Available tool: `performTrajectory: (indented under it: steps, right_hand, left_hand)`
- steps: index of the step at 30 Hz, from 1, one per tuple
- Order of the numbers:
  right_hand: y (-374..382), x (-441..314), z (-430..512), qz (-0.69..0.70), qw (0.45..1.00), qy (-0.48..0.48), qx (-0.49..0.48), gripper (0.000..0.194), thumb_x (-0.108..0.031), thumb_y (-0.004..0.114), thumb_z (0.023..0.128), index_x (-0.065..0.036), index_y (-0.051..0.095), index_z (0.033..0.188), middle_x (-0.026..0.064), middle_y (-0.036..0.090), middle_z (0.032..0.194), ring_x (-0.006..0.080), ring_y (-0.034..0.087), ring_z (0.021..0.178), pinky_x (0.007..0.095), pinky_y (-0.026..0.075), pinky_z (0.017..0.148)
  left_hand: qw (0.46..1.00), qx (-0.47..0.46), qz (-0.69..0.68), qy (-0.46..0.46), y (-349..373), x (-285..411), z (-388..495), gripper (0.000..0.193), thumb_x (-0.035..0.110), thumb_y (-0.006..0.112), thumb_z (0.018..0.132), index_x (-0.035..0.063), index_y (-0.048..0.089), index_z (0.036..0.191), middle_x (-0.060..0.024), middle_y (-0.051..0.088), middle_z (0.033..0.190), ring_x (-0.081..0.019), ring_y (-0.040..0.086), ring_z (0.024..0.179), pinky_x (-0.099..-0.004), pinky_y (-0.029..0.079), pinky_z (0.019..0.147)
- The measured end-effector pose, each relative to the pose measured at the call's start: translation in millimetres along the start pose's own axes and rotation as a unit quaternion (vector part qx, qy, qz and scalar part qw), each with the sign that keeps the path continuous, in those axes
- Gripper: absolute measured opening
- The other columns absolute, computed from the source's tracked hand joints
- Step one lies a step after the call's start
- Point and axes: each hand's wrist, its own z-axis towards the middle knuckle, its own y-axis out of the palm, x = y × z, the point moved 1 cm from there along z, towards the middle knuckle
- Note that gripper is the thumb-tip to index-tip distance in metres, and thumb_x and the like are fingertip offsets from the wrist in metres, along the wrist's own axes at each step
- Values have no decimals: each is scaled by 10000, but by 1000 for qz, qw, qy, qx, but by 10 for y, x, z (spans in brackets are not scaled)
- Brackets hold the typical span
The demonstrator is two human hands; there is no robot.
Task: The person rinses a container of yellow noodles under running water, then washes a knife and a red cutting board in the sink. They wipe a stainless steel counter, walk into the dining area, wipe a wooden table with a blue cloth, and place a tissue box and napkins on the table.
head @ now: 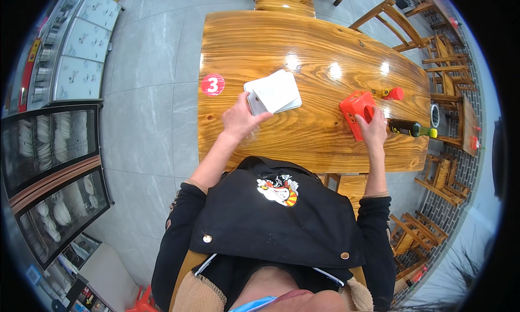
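Over the left part of the wooden table, my left hand grips the near edge of a white, flat stack, which looks like paper napkins over a white rectangular piece. Some clear plastic film shows beside that wrist. At the right, my right hand has its fingers at the opening of a red plastic tissue box; whether it grips the rim or something inside is hidden. Just right of this hand lies a dark bottle with a yellow cap. A small red-capped container lies behind it.
A round red table sticker is at the left edge. Wooden chairs stand beyond the table and along the brick-patterned wall at the right. Glass-door cabinets with stacked dishes stand at the left, across the grey tiled floor.
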Motion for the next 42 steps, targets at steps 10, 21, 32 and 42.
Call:
performTrajectory:
  steps: [10,21,32,42]
  right_hand:
    - [83,-182,49,54,992,-113,-1,508,-192,689,789,-92,510,1253,109,597,1123,336,531,1074,407,462,875]
    - [-16,-1897,603,194,885,-387,-170,516,-162,692,775,-169,532,1265,96,578,1149,326,550,1064,405,470,847]
    - [423,-1747,169,262,868,-417,-67,556,-112,718,747,-117,532,1271,150,525,1253,329,479,1183,410,428,961]
    - [1110,-1447,428,491,817,30,-301,559,-464,592,883,24,595,1157,58,657,916,113,584,814,254,456,680]
  left_hand:
    - [995,57,42,72,220,-84,6,561,416,691,742,116,544,1192,-45,635,783,-236,637,693,-380,487,584]
    - [996,52,-15,65,230,-151,-79,466,337,648,808,141,541,1218,-31,642,757,-243,634,681,-380,485,590]
    - [977,55,-187,-87,77,-385,-75,584,501,519,890,21,551,1221,-150,670,972,-262,641,917,-355,488,781]
    - [932,-3,-349,-97,229,-297,130,718,477,631,846,-81,478,1270,-167,639,1097,-204,616,983,-309,475,861]
